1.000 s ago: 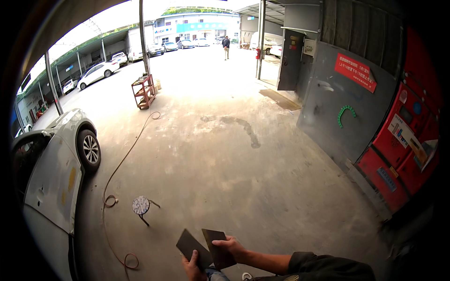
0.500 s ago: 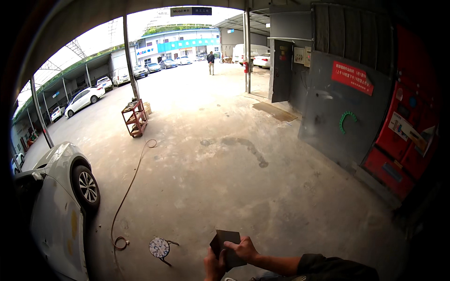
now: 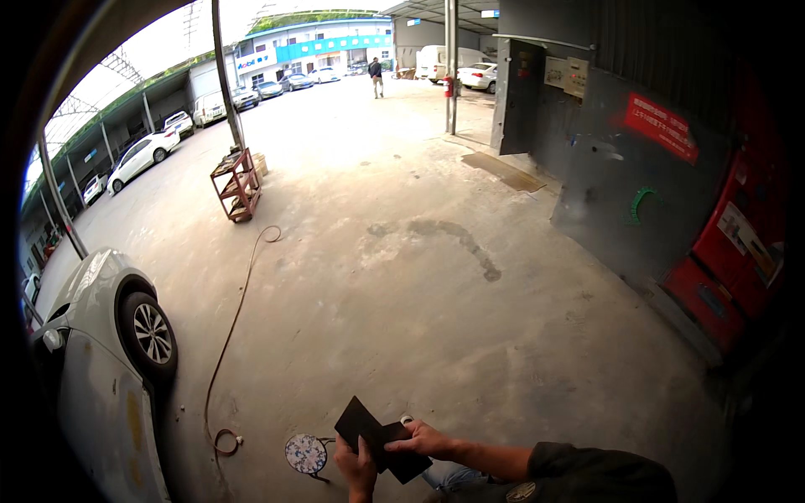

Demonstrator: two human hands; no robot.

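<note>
Low in front of my body I hold a thin dark sheet [image 3: 360, 419], matt and stiff like sandpaper. It spreads into two angled parts that overlap in the middle; I cannot tell whether it is one folded sheet or two pieces. My left hand [image 3: 357, 469] is closed on its lower left side, thumb up against the face. From the right, my right hand [image 3: 425, 440] pinches the other part, its thumb lying on top. Just left of my hands stands a small round stool [image 3: 306, 453] with a flowered seat.
To the left is a pale car [image 3: 109, 377] with yellowish patches on its side. A thin brown hose [image 3: 223, 369] snakes along the concrete floor. Further off stand a red tool cart [image 3: 239, 191], a post, parked cars and a walking person [image 3: 376, 77]. A grey wall and red cabinet [image 3: 713, 285] line the right.
The dark sheet has gone from a folded, upright shape to two angled parts spread apart. My hands have shifted slightly left, closer to the stool. The view has tilted down a little.
</note>
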